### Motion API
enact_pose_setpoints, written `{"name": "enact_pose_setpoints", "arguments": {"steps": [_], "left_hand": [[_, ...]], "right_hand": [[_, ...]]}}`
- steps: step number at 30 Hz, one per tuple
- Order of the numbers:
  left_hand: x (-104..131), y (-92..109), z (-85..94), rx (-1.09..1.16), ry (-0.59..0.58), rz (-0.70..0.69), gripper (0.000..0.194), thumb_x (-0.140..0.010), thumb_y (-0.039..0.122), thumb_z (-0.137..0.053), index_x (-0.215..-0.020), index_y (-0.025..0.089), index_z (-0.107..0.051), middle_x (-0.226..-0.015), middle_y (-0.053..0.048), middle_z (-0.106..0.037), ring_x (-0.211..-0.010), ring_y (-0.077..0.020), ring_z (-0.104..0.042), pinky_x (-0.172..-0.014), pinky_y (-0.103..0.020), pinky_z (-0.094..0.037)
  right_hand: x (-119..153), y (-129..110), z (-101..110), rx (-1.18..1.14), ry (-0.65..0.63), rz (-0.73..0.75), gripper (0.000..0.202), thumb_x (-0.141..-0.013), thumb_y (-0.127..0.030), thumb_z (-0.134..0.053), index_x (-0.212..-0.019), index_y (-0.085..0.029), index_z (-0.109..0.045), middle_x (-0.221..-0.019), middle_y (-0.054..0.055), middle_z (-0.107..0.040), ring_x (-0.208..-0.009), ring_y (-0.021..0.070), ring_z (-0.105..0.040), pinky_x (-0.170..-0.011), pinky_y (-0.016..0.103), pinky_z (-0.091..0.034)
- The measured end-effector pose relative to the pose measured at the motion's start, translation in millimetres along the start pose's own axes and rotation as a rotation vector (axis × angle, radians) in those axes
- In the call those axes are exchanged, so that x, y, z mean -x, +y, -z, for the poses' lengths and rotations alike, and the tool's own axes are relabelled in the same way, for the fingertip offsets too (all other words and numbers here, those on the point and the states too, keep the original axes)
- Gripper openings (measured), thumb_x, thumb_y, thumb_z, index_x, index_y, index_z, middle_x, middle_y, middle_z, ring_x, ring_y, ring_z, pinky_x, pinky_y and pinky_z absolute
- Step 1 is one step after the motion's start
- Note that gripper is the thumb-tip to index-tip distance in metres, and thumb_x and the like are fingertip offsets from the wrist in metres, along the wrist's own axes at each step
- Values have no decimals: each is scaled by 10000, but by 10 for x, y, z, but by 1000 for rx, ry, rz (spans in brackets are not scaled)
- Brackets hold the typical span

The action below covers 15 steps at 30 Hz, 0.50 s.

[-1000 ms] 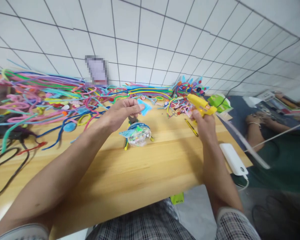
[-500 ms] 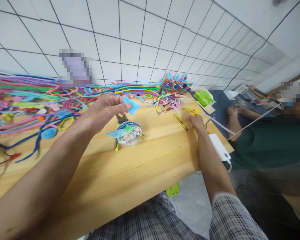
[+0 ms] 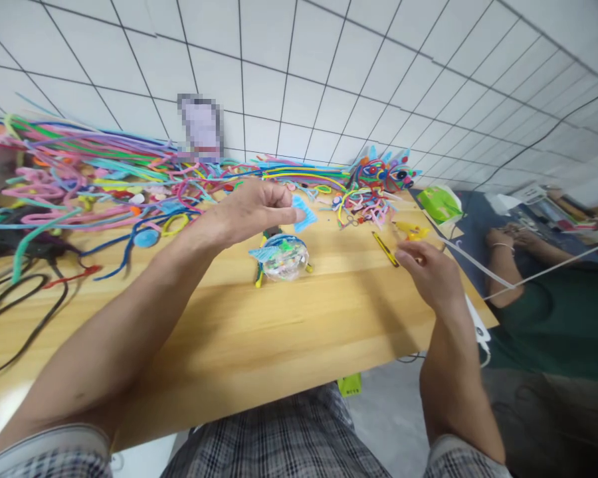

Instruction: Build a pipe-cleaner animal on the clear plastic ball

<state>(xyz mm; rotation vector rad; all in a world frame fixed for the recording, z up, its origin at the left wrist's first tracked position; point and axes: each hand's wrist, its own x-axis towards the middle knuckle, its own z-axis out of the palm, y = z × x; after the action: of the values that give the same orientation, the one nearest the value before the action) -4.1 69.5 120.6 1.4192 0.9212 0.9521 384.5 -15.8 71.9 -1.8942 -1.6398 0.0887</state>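
Over a wooden table (image 3: 299,332), a person's left hand (image 3: 259,211) pinches a small light-blue piece (image 3: 305,215) between thumb and fingers, near a round, clear craft object (image 3: 286,260). The right hand (image 3: 432,271), loosely curled with fingers parted, is just beside a yellow glue gun (image 3: 413,231) and a slim yellow-and-black cutter (image 3: 385,249).

A flat, ribbed light-blue piece (image 3: 305,215) is held above the table (image 3: 299,332), its edge pinched in the left hand (image 3: 256,207); just below it in view sits a round, clear, multicoloured craft body (image 3: 286,259) with a ribbed blue fin (image 3: 264,253); a yellow glue gun (image 3: 413,231), blurred, lies beyond the right hand (image 3: 431,269).
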Motion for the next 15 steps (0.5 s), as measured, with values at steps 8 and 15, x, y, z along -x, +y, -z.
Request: {"name": "enact_pose_setpoints", "arguments": {"steps": [8,15], "left_hand": [[162,131,-84,-310,-144,-144,308,-756,289,-899,-566,204,-672,-511,37,-494,-544,-117,-419,-567,-281,-243],[267,246,-194,-268,-38,-115,305,-779,90,-875,-605,191,-645,-568,23,-522,-758,-193,-614,-698,-293,-350]], "right_hand": [[-126,-1517,-280,-416,-270,524,345,-971,-447,-802,-1269,-275,-772,-1105,52,-819,-871,197,-716,-780,344,-580],[-191,-1591,-421,-553,-397,529,466,-942,-595,-825,-1285,-288,-757,-944,0,-746,-781,160,-659,-719,306,-550]]}}
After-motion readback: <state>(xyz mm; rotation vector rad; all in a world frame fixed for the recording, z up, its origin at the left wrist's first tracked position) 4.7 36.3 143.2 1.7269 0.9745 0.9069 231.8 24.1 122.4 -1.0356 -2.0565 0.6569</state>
